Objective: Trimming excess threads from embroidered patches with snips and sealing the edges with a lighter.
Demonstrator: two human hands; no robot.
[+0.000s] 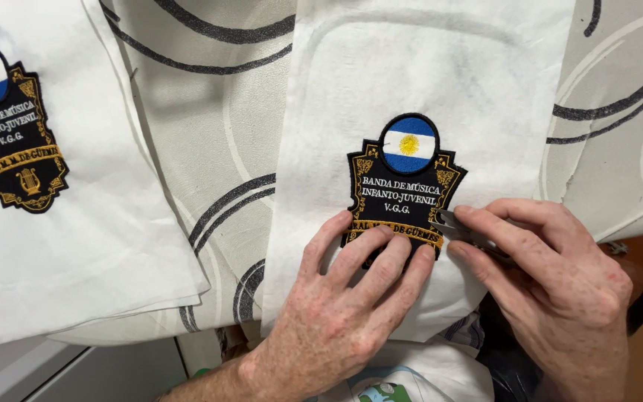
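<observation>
On white felt [411, 67], embroidered patch [403, 182] under L hand [351, 298]

Left hand [351, 298] flat, fingers spread and pressing down, right hand [552, 275] in pinching grip, knuckles up

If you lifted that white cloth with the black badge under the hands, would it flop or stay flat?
The white cloth would probably droop; it lies thin and creased. The black badge looks thickly stitched, so that part likely stays stiffer. The left hand presses it flat, hinting that it shifts easily.
</observation>
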